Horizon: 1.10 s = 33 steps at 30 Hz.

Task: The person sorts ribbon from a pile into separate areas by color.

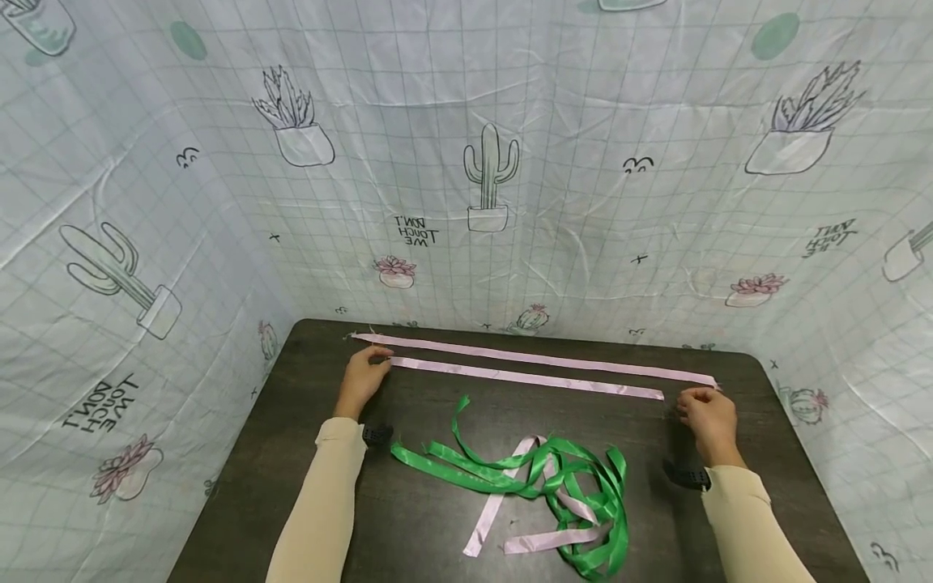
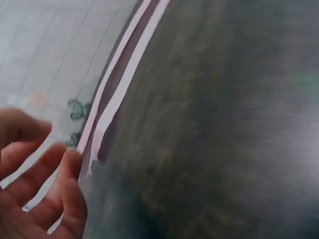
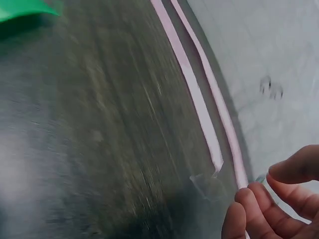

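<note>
Two pink ribbons lie stretched side by side along the table's back: a longer far ribbon [image 1: 535,357] and a shorter near ribbon [image 1: 525,377]. My left hand [image 1: 364,376] hovers by the near ribbon's left end, its fingers [image 2: 70,164] loosely bent with a gap to the thumb. At the right ends of both ribbons is my right hand [image 1: 709,417]. In the right wrist view its fingertips [image 3: 244,196] overlap the far ribbon, with the thumb [image 3: 294,167] apart from them. Loose threads trail from the near ribbon's right end.
A tangled heap of green ribbons [image 1: 612,502] lies mid-table towards the front, with pink ribbon pieces [image 1: 487,522] mixed in. The dark table [image 1: 291,421] meets a printed cloth backdrop [image 1: 554,267] behind and at both sides. Each wrist wears a black strap.
</note>
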Available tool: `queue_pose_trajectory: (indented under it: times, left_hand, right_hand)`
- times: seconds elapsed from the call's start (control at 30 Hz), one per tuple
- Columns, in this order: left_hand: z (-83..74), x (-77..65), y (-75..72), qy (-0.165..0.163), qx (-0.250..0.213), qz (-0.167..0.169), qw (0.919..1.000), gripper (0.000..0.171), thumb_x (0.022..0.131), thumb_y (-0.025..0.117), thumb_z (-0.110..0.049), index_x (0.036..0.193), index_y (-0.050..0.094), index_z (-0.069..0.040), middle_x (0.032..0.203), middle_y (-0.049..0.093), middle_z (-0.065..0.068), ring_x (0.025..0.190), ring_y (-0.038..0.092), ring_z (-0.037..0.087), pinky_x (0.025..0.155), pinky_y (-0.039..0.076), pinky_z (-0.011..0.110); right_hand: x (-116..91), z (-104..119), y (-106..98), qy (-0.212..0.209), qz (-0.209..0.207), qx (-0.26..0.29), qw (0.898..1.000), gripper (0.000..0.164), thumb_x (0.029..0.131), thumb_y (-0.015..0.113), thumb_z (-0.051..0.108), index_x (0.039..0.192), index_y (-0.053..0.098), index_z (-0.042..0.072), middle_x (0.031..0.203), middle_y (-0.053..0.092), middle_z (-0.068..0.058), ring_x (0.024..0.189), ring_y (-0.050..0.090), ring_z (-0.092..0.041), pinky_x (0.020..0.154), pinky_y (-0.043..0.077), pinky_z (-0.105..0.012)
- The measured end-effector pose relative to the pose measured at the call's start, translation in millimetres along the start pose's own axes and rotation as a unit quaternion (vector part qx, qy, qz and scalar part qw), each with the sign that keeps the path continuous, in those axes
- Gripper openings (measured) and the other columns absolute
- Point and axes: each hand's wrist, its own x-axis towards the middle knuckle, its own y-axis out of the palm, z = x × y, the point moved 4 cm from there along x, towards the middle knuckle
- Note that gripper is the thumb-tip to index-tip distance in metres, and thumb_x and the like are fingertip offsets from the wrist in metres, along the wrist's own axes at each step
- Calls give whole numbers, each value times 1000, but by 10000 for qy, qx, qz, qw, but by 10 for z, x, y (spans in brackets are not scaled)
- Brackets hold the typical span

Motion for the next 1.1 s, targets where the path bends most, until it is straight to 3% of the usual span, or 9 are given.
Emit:
queue_pose_trajectory:
  times: [0.1, 0.2, 0.37, 0.57, 0.67, 0.83, 0.97, 1.1]
  left_hand:
    - [-64, -168, 89, 410, 91, 292, 9987, 23, 99, 67, -6, 120, 73, -1, 126, 71, 21, 104, 72, 34, 87, 57, 46]
    - [-100, -364, 191, 621, 60, 590, 9963, 20, 98, 69, -6, 118, 74, -3, 121, 73, 18, 100, 73, 30, 80, 57, 39]
    - [-144, -716, 339, 921, 75, 945, 9912, 19, 99, 71, -7, 117, 74, -7, 117, 73, 13, 98, 72, 27, 76, 56, 37]
    - [-241, -1093, 520, 1501, 287, 1313, 9795, 16, 99, 71, -5, 115, 74, -7, 109, 71, 6, 95, 67, 21, 78, 54, 35]
    - [-276, -1252, 634, 1839, 490, 1488, 9704, 16, 99, 70, -5, 115, 75, -6, 115, 71, 5, 102, 68, 24, 88, 56, 41]
    - [-288, -1428, 807, 2213, 946, 1681, 9560, 19, 99, 70, -8, 118, 74, -9, 135, 69, 8, 127, 61, 32, 106, 49, 55]
    - [-300, -1520, 883, 2480, 1519, 1747, 9407, 24, 98, 72, -10, 122, 74, -11, 143, 65, 10, 137, 56, 35, 105, 47, 63]
    - [-314, -1601, 913, 2679, 1999, 1832, 9245, 29, 99, 73, -16, 128, 73, -15, 147, 63, 8, 140, 53, 35, 101, 48, 62]
  right_hand:
    - [-152, 125, 42, -614, -78, -684, 9957, 24, 103, 57, 7, 118, 63, -11, 94, 68, -13, 69, 55, 4, 60, 51, -15]
    - [-325, 224, 114, -1069, -47, -1026, 9889, 21, 101, 61, 5, 115, 66, -10, 101, 69, -23, 69, 53, 2, 60, 48, -16]
    - [-633, 294, 245, -1509, 161, -1375, 9788, 17, 99, 66, 4, 111, 68, -6, 103, 71, -24, 78, 57, -8, 64, 46, -24]
    - [-1066, 268, 427, -2167, 271, -1619, 9623, 13, 92, 71, 0, 105, 69, -3, 100, 72, -20, 90, 68, -32, 73, 50, -37]
    - [-1280, 228, 543, -2532, 446, -1819, 9491, 14, 91, 74, 0, 104, 70, -2, 103, 70, -18, 94, 68, -34, 75, 52, -41]
    - [-1557, 212, 734, -3103, 770, -2050, 9251, 18, 88, 80, 3, 105, 72, 2, 102, 67, -11, 90, 64, -25, 72, 53, -38]
    - [-1745, 209, 858, -3591, 845, -2230, 9023, 21, 85, 85, 5, 101, 72, 6, 100, 66, -5, 91, 63, -21, 76, 55, -41]
    - [-1892, 178, 923, -4152, 801, -2339, 8755, 26, 79, 91, 10, 97, 72, 11, 99, 65, -1, 92, 63, -19, 77, 57, -38]
